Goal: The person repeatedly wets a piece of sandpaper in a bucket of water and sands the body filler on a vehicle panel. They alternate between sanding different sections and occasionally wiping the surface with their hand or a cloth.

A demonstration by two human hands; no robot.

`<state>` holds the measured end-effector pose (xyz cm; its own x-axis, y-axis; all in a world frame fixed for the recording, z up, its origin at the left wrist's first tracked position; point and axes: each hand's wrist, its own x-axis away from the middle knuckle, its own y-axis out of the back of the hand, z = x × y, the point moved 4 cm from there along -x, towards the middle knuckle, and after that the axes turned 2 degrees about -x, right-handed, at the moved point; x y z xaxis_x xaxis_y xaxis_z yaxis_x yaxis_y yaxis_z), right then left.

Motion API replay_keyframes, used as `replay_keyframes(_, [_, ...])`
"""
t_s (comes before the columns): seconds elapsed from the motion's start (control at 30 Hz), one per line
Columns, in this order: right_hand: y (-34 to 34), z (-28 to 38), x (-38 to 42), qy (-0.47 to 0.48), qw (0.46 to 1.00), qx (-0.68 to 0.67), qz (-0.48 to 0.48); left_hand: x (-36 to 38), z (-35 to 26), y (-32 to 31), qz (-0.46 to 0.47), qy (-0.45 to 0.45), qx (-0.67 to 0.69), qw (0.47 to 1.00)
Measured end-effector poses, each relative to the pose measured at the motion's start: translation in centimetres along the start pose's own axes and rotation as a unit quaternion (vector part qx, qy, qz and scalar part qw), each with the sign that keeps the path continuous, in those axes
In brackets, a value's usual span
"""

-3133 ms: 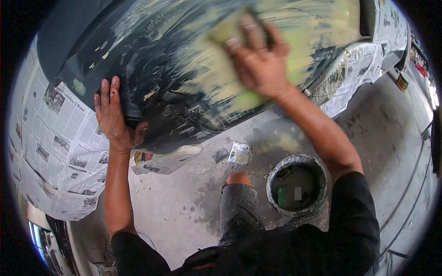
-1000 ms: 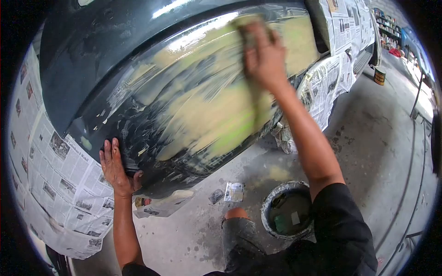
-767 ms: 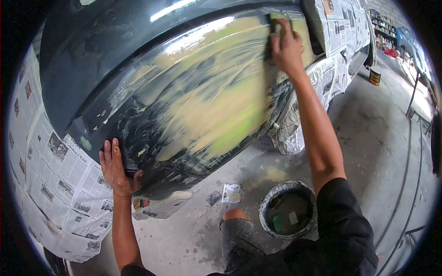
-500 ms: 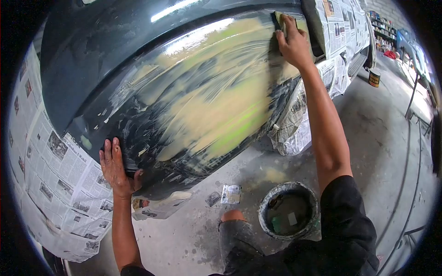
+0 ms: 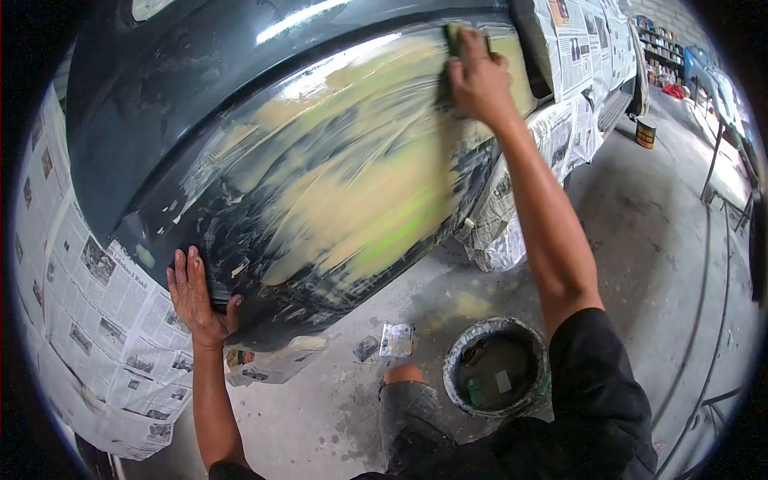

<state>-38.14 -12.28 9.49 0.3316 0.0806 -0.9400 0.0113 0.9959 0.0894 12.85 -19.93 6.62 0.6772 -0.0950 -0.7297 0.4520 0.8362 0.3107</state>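
Right hand (image 5: 482, 80): fingers and thumb closed over yellow-green sanding pad (image 5: 454, 37), pad beneath fingertips, against putty-smeared car panel (image 5: 352, 208). Left hand (image 5: 194, 300), well left of grip: fingers extended on panel, nothing held. Bucket (image 5: 450, 376) below grip, on floor. Pad probably light, fairly stiff, slippery if wet; best held across back, thumb along edge.

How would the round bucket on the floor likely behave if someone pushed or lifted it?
The bucket stands upright and looks wide-mouthed, so a light push would probably slide it before tipping it. The green piece inside may shift if jolted. Its rim looks blotchy and crusted, so it might feel rough.
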Motion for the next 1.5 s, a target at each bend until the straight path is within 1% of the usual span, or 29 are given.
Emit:
replay_keyframes(0.03, [-0.9, 1.6, 0.4, -0.003, 1.0, -0.016, 0.022, -0.1, 0.0, 0.0, -0.001, -0.001, 0.001, 1.0])
replay_keyframes(0.1, [-1.5, 8.5, 3.0, 0.101, 0.995, -0.024, 0.001, 0.0, -0.1, 0.1, 0.0, -0.002, -0.005, 1.0])
replay_keyframes(0.17, [-0.7, 12.2, 4.4, 0.133, 0.989, -0.029, 0.055, 0.0, -0.2, 0.1, 0.01, 0.0, -0.007, 1.0])
replay_keyframes(0.23, [-0.7, 8.3, 3.0, 0.163, 0.984, -0.031, 0.057, -0.1, 0.2, 0.2, 0.018, 0.006, -0.011, 1.0])
replay_keyframes(0.27, [-1.8, 4.8, 1.7, 0.107, 0.992, -0.034, 0.055, -0.1, 0.1, 0.1, 0.013, 0.0, -0.008, 1.0])
replay_keyframes(0.3, [-1.6, 1.6, 0.3, 0.073, 0.995, -0.061, 0.005, 0.0, 0.1, 0.1, 0.013, -0.007, -0.004, 1.0])
replay_keyframes(0.33, [-0.7, -0.7, -0.7, -0.018, 0.998, -0.038, 0.039, 0.0, 0.1, 0.1, 0.006, -0.009, -0.001, 1.0])
replay_keyframes(0.37, [-0.2, -1.0, -0.7, 0.023, 0.999, 0.007, -0.021, 0.0, 0.1, 0.2, 0.01, -0.004, -0.004, 1.0])
replay_keyframes(0.4, [-0.8, 0.0, -0.4, 0.026, 0.999, 0.01, -0.036, -0.1, 0.1, 0.2, 0.007, -0.009, -0.002, 1.0])
replay_keyframes(0.43, [-1.5, 1.5, -0.2, 0.029, 0.998, 0.014, -0.052, -0.3, 0.0, 0.2, 0.002, -0.015, 0.001, 1.0])
replay_keyframes(0.5, [-0.9, 10.5, 2.1, 0.018, 0.991, -0.113, 0.067, -0.3, -0.1, 0.3, 0.011, -0.002, -0.002, 1.0])
replay_keyframes(0.53, [-2.2, 15.3, 4.1, 0.065, 0.996, -0.058, 0.006, -0.2, -0.1, 0.2, 0.009, -0.001, -0.006, 1.0])
replay_keyframes(0.6, [-2.1, 23.5, 7.4, 0.129, 0.988, -0.084, 0.034, -0.1, 0.0, 0.1, 0.01, -0.006, -0.008, 1.0])
replay_keyframes(0.63, [-1.8, 23.5, 7.5, 0.125, 0.988, -0.084, 0.033, -0.1, 0.0, 0.1, 0.011, -0.007, -0.006, 1.0])
replay_keyframes(0.7, [-1.5, 24.2, 7.7, 0.187, 0.976, -0.109, 0.035, 0.0, 0.2, 0.3, 0.011, -0.005, -0.004, 1.0])
replay_keyframes(0.73, [-1.4, 22.1, 7.2, 0.199, 0.975, -0.089, 0.042, 0.1, 0.2, 0.3, 0.017, -0.003, 0.003, 1.0])
replay_keyframes(0.8, [-1.0, 15.6, 4.7, 0.108, 0.989, -0.052, 0.084, 0.1, 0.2, 0.2, 0.02, 0.002, 0.009, 1.0])
replay_keyframes(0.87, [0.1, 9.0, 2.5, 0.011, 0.998, -0.024, 0.063, -0.2, 0.0, 0.3, 0.0, -0.004, 0.018, 1.0])
replay_keyframes(0.9, [-0.2, 6.6, 2.4, 0.001, 1.0, 0.009, -0.001, -0.1, -0.1, 0.3, 0.003, -0.001, 0.017, 1.0])
replay_keyframes(0.97, [-1.0, 8.0, 2.2, 0.033, 0.999, -0.027, -0.017, -0.2, 0.0, 0.3, 0.015, -0.013, 0.021, 1.0])
replay_keyframes(1.03, [-1.3, 16.6, 4.1, 0.022, 0.984, -0.018, 0.177, -0.2, 0.0, 0.1, 0.018, -0.01, 0.018, 1.0])
replay_keyframes(1.1, [-2.1, 26.3, 8.4, 0.143, 0.988, -0.045, 0.034, -0.2, -0.1, 0.2, -0.004, -0.003, 0.017, 1.0])
replay_keyframes(1.17, [-1.6, 29.5, 9.2, 0.166, 0.978, -0.12, 0.036, -0.1, 0.1, 0.2, 0.014, -0.004, 0.016, 1.0])
replay_keyframes(1.2, [-1.5, 28.7, 8.8, 0.167, 0.978, -0.12, 0.036, 0.1, 0.3, 0.1, 0.026, 0.005, 0.016, 1.0])
replay_keyframes(1.27, [-1.8, 23.5, 7.2, 0.134, 0.979, -0.106, 0.111, 0.1, 0.3, 0.1, 0.018, 0.004, 0.023, 1.0])
replay_keyframes(1.3, [-1.4, 19.9, 5.7, 0.1, 0.988, -0.03, 0.112, 0.1, 0.3, 0.1, 0.014, -0.004, 0.032, 0.999])
replay_keyframes(1.37, [-0.5, 12.0, 3.1, -0.019, 0.995, -0.036, 0.087, -0.2, 0.0, 0.2, 0.017, 0.002, 0.031, 0.999])
replay_keyframes(1.4, [0.6, 11.4, 2.5, 0.028, 0.999, 0.023, -0.032, -0.2, -0.1, 0.3, 0.021, 0.007, 0.029, 0.999])
replay_keyframes(1.5, [-1.7, 14.0, 3.2, 0.058, 0.997, -0.032, 0.041, -0.4, -0.3, 0.4, 0.005, 0.001, 0.032, 0.999])
